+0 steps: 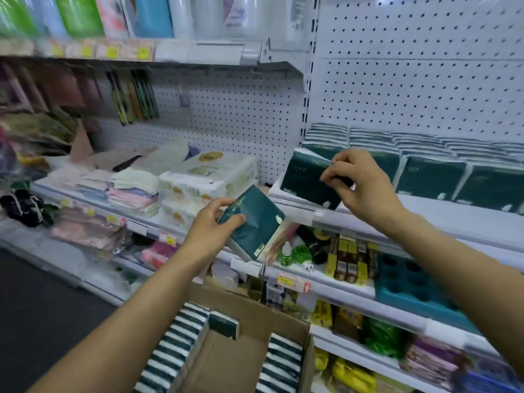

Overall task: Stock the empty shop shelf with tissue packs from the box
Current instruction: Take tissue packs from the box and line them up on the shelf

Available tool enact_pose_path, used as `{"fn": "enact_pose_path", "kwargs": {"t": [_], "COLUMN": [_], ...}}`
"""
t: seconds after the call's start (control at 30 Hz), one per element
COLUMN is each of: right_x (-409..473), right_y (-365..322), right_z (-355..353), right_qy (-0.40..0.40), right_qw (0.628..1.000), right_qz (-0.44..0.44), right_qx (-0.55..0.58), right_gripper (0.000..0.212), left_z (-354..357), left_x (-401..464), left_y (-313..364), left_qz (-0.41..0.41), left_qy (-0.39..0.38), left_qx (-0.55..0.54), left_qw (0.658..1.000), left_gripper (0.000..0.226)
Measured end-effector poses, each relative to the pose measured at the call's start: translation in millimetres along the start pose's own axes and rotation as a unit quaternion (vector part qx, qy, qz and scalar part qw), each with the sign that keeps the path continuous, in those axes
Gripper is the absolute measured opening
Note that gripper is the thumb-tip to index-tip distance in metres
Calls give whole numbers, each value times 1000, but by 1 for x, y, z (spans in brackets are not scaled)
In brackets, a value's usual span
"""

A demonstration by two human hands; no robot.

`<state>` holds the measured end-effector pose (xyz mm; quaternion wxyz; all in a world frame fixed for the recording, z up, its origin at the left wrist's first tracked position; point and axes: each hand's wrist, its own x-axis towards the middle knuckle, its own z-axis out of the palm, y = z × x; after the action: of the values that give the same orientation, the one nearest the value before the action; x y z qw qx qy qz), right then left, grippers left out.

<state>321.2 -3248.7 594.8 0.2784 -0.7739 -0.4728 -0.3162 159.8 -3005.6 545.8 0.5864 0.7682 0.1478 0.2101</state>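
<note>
Cardboard box (249, 353) sits lowest, striped tissue packs (175, 350) stacked along its sides. Above it, left hand (211, 226) grips 1 dark green tissue pack (255, 222). Right hand (358, 182) pinches another green pack (306, 177) at the shelf's (425, 211) left front corner, beside a row of matching packs (459, 180).

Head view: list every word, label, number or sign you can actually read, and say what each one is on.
No text reads in full.
Tissue pack held by left hand: pale lettering along one edge, too blurred.
Pack on shelf under right hand: faint line of print, unreadable.
Yellow price tags on shelf rails: digits blurred.
White multipack: round emblem and green print, too small.
</note>
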Motion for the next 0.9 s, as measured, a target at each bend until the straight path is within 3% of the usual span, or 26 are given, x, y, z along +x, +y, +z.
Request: {"fn": "enact_pose_path", "kwargs": {"t": [0.1, 0.27, 0.33, 0.53, 0.9], "right_x": [19, 26, 22, 20, 39], "right_y": [31, 63, 66, 71, 100], "right_z": [9, 34, 40, 55, 75], "right_qy": [-9, -106, -93, -105, -84], "right_qw": [999, 990, 990, 974, 969], "right_qz": [35, 81, 85, 31, 8], "right_qx": [-24, -48, -65, -199, -231], "right_gripper": [15, 13, 12, 63, 75], "left_z": [14, 23, 22, 9, 4], "left_x": [18, 47, 61, 94, 130], "left_y": [13, 20, 19, 17, 13], "left_qz": [9, 8, 10, 18, 25], "left_qy": [-12, -42, -53, -88, -111], "left_qx": [-5, -16, -21, -36, -56], "left_qw": [1000, 999, 998, 995, 992], "left_gripper": [28, 30, 30, 28, 26]}}
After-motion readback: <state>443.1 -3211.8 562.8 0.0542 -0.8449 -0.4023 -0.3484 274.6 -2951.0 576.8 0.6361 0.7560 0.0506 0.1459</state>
